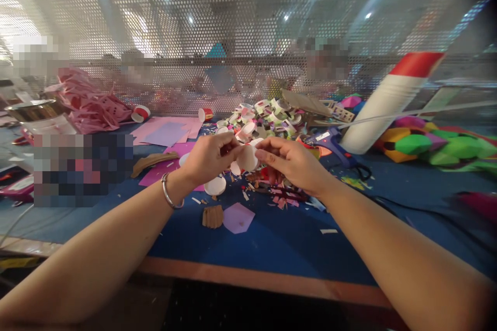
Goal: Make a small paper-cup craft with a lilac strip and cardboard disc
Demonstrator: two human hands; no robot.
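Observation:
In the middle of the head view my left hand (213, 159) pinches the left edge of a small curved white paper piece (247, 158). My right hand (290, 163) grips the same piece from its right side, with thumb and fingers closed. The piece is held above the blue table among paper scraps; its exact shape is partly hidden by my fingers. Below my left hand lies a white paper disc (215, 185). A lilac paper polygon (238, 217) and a brown corrugated cardboard piece (213, 216) lie nearer the table's front edge.
Behind my hands rises a heap of cut paper rings (277, 116). A blue glue gun (330, 146) and a white bottle with a red top (388, 98) are at the right. Pink paper pieces (91, 101) are stacked left, before a perforated metal screen (217, 15).

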